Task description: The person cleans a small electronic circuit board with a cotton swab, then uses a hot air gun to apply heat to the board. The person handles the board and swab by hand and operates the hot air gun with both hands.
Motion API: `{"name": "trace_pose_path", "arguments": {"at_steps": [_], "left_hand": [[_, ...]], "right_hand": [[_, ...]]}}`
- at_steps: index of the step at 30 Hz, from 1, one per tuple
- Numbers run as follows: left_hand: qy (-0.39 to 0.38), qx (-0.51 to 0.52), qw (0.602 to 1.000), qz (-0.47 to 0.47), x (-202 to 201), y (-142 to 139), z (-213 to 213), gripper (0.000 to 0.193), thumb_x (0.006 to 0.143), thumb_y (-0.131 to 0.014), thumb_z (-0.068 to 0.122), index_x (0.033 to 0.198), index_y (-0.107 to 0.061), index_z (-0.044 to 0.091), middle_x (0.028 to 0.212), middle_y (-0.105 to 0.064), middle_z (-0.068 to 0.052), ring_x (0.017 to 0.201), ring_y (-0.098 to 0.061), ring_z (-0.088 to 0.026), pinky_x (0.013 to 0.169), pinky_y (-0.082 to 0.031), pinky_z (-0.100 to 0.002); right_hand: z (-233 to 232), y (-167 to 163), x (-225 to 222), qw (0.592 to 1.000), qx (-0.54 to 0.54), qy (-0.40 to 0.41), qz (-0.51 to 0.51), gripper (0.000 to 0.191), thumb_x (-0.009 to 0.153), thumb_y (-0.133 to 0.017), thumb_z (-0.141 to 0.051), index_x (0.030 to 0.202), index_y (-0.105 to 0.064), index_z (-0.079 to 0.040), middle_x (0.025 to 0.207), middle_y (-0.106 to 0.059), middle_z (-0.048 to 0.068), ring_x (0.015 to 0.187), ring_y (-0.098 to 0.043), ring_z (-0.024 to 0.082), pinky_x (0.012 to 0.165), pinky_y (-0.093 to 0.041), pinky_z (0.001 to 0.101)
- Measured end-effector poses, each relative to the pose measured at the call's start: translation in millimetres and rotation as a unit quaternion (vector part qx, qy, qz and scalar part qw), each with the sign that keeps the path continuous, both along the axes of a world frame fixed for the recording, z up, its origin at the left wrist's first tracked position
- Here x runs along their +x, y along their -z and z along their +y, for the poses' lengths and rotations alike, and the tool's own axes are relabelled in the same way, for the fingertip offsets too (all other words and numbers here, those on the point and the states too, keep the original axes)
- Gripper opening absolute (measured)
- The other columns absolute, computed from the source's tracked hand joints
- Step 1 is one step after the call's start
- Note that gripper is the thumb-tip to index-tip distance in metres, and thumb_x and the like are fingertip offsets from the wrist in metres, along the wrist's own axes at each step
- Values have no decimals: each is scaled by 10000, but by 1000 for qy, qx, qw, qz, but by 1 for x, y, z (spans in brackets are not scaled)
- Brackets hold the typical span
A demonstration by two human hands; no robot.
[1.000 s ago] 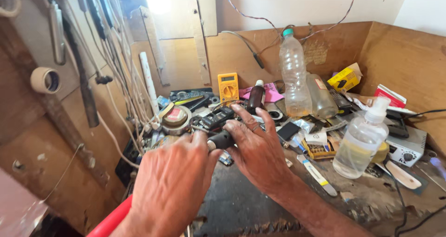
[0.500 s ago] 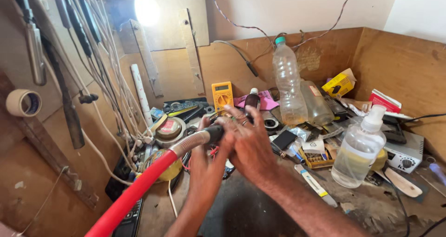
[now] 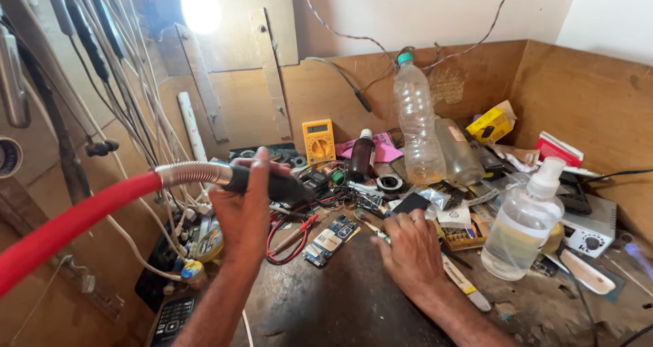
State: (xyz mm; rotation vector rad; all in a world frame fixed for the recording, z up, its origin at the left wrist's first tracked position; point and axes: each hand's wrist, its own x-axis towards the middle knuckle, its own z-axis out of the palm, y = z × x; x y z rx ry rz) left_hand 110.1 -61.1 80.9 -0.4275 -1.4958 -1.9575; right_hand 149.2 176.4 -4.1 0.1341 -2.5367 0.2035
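My left hand grips the black handle of a hot-air tool, raised above the bench. Its red hose with a metal spring collar runs off to the lower left. The nozzle points right, over a small blue circuit board lying on the dark bench top. My right hand rests on the bench to the right of the board, fingers closed on a thin metal tool, probably tweezers, whose tip reaches toward the board.
A yellow multimeter leans against the wooden back wall. Two clear bottles, a spray bottle, a dark small bottle, red wires and a phone crowd the bench. Cables hang at the left.
My left hand has lifted the hot-air tool up and left, away from my right hand. My right hand has dropped to the bench beside the circuit board.
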Motion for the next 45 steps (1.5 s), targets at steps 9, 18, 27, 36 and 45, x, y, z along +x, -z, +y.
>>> {"name": "trace_pose_path", "arguments": {"at_steps": [9, 18, 27, 36, 45], "left_hand": [[86, 7, 996, -34, 9, -2, 25, 272, 973, -690, 149, 732, -620, 44, 633, -655, -41, 573, -648, -111, 565, -542, -285], [111, 33, 992, -48, 2, -6, 30, 275, 957, -700, 142, 722, -595, 46, 623, -620, -33, 556, -629, -120, 556, -543, -293], [107, 0, 993, -51, 4, -12, 39, 288, 962, -703, 161, 720, -607, 38, 613, -629, -43, 560, -642, -122, 563, -546, -295], [102, -10, 993, -56, 4, -17, 29, 306, 961, -699, 180, 708, -626, 26, 606, -641, -47, 559, -648, -117, 543, -543, -284], [108, -2, 993, -47, 2, -16, 27, 290, 963, -698, 175, 723, -625, 31, 613, -645, -45, 560, -648, -114, 551, -541, -275]], "right_hand": [[-2, 7, -14, 989, -14, 35, 141, 179, 830, -763, -210, 944, -743, -73, 887, -660, 108, 945, -578, 319, 835, -436, 478], [37, -10, -15, 980, -145, -55, 121, 80, 786, -790, -162, 814, -784, -88, 806, -723, 83, 803, -650, 287, 902, -450, 460], [6, -19, -56, 999, 29, -4, -15, 165, 800, -791, -213, 852, -801, -57, 917, -714, 146, 1021, -623, 322, 904, -498, 472], [2, -21, -88, 975, -71, 106, -184, 277, 770, -807, -215, 969, -775, -24, 1045, -743, 200, 1101, -679, 364, 935, -553, 479], [11, -36, -88, 978, -26, 97, -183, 242, 778, -750, -158, 962, -774, -2, 1041, -751, 213, 1092, -656, 386, 944, -521, 485]]}}
